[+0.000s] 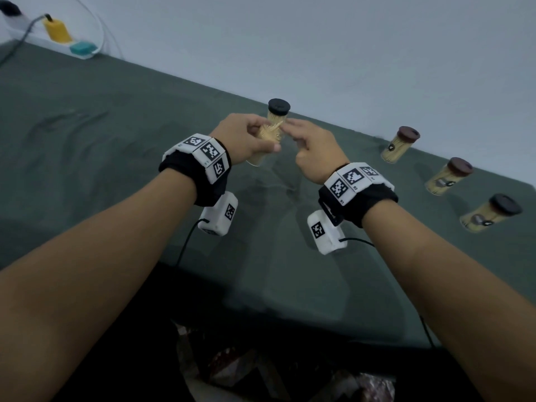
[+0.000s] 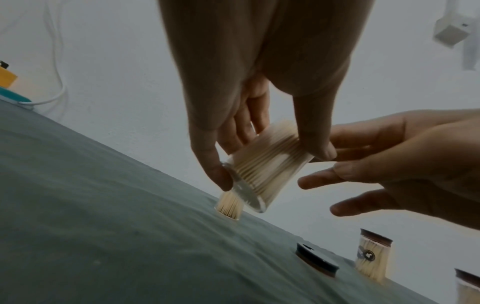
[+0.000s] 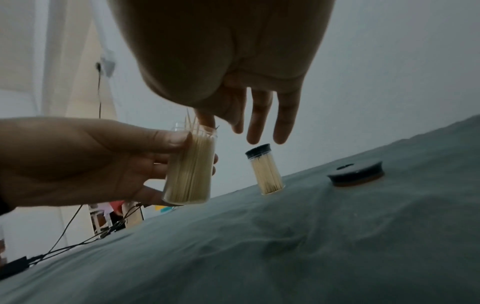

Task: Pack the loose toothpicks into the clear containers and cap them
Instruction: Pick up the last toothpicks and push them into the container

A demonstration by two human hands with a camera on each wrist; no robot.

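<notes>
From the head view, my left hand [image 1: 246,137] holds an open clear container [image 1: 265,140] full of toothpicks above the green-covered worktop [image 1: 101,158], my fingers curled round its wall, while my right hand [image 1: 311,149] reaches in from the other side with its fingertips at the container's mouth. Just behind my hands a capped container with a black lid [image 1: 278,111] stands upright, and three more capped containers [image 1: 398,146] stand in a row well off to my right along the worktop's far edge. A yellow plug [image 1: 56,30] sits on a power strip at the far left corner. From the left wrist view, my left thumb and fingers [image 2: 215,164] grip the tilted container [image 2: 267,162] round its side, the packed toothpicks showing through the clear wall; my right hand [image 2: 405,162] is alongside with its fingers loosely spread, one touching the top end. A loose dark cap [image 2: 317,260] lies on the cloth below. From the right wrist view, the container [image 3: 191,168] is nearly upright in my left hand [image 3: 85,160], a few toothpicks [image 3: 192,122] sticking up past the rim; my right hand's [image 3: 233,107] forefinger and thumb meet at those tips, though I cannot tell whether they pinch one, and the other fingers [image 3: 259,119] hang straight. The loose cap [image 3: 355,172] rests on the worktop to the right of the black-lidded container [image 3: 265,168].
</notes>
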